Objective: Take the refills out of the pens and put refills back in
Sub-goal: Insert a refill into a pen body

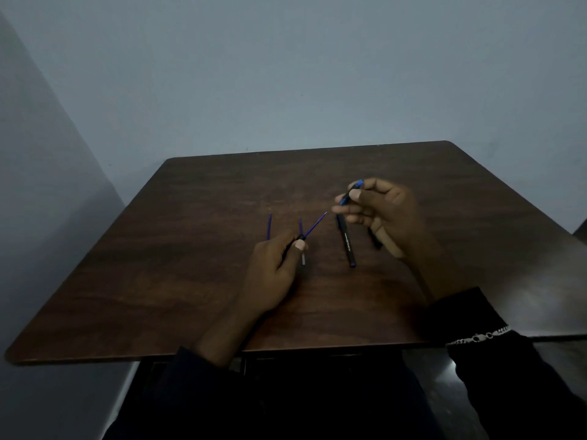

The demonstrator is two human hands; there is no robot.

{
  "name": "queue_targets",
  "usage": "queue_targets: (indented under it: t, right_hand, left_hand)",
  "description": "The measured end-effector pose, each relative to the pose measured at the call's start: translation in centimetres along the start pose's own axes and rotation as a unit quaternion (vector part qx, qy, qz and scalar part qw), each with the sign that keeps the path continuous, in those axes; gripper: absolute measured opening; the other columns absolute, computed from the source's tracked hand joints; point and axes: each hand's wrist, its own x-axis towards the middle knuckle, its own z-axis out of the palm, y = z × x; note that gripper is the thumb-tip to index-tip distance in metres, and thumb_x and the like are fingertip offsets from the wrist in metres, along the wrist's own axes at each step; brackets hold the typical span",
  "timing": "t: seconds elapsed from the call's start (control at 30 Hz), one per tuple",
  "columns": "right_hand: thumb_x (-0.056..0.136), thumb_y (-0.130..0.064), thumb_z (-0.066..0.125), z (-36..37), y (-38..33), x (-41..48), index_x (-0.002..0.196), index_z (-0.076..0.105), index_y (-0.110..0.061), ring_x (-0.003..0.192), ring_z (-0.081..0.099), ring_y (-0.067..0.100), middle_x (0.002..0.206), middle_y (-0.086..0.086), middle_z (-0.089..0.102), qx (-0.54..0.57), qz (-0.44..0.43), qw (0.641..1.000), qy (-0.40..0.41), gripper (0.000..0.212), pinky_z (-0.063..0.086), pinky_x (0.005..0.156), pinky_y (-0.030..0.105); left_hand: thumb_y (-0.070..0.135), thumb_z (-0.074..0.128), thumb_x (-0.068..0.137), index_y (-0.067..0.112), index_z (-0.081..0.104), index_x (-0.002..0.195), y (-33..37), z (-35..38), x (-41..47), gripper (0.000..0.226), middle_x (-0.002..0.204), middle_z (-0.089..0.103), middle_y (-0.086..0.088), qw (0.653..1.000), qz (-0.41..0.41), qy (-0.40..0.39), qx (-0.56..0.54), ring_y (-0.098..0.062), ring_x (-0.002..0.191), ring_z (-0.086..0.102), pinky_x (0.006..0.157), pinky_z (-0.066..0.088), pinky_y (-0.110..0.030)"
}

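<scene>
**Pen split in two, refill half out**

L thumb (300, 246) and curled fingers clamp the black barrel (300, 238). The blue refill (314, 224) sticks out of its front end, angled up and right, tip in the air over the table (222, 201). The left hand (276, 271) hangs low near the wood, prob. to steady the barrel while the other hand works.

R thumb and forefinger pinch a small blue tip piece (349, 193); the other fingers are loosely curled below it. The piece is apart from the barrel, so the refill is free to slide. The right hand (387, 214) is blurred, so the exact grip is unclear.

Two loose refills lie by the L hand: one (269, 227) to its left, one (300, 225) partly under the thumb. A black pen (347, 244) lies between the hands, and a second dark pen (374, 239) is half hidden under the R palm. Refills sit left and pens right, likely sorted for reach.

Judgement: mid-task; can't tell if this refill is going in or coming out.
</scene>
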Motion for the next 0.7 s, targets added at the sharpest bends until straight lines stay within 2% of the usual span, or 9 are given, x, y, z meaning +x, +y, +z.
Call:
queue_targets:
  t: [0.1,0.27,0.47,0.7]
  right_hand:
    - [0.094,-0.011,0.066,0.1,0.5,0.0,0.096,0.071,-0.012,0.093,0.079,0.033,0.102,0.019,0.079,0.008,0.006,1.0,-0.016,0.006,0.062,0.064,0.027]
    - [0.095,-0.01,0.067,0.3,1.1,-0.1,0.102,0.071,-0.011,0.096,0.078,0.032,0.107,0.02,0.078,0.003,0.011,0.999,-0.039,0.007,0.063,0.065,0.028]
    - [0.096,-0.011,0.069,0.3,1.2,-0.1,0.101,0.073,-0.013,0.097,0.078,0.032,0.109,0.02,0.078,-0.009,0.01,0.999,-0.051,0.007,0.063,0.067,0.027]
    - [0.096,-0.009,0.068,0.9,1.3,-0.5,0.103,0.071,-0.01,0.098,0.078,0.033,0.108,0.019,0.078,-0.043,0.01,0.996,-0.078,0.007,0.062,0.068,0.027]
  left_hand:
    - [0.018,0.048,0.106,-0.002,0.065,0.086,0.0,0.0,0.0,0.033,0.063,0.055,-0.009,1.0,0.005,-0.003,0.006,-0.024,0.058,0.054,0.058,0.04,-0.037]
    - [0.018,0.048,0.106,-0.003,0.065,0.086,0.3,0.0,0.0,0.033,0.063,0.05,0.005,1.0,0.006,-0.003,0.011,-0.016,0.056,0.05,0.058,0.037,-0.029]
    - [0.008,0.051,0.108,-0.004,0.066,0.088,0.1,0.0,0.0,0.028,0.066,0.058,-0.01,1.0,-0.002,-0.008,0.014,-0.026,0.06,0.055,0.06,0.04,-0.034]
    - [0.021,0.047,0.107,0.0,0.068,0.089,0.0,0.1,0.1,0.034,0.068,0.061,-0.006,1.0,-0.004,-0.019,0.012,-0.02,0.06,0.058,0.059,0.043,-0.034]
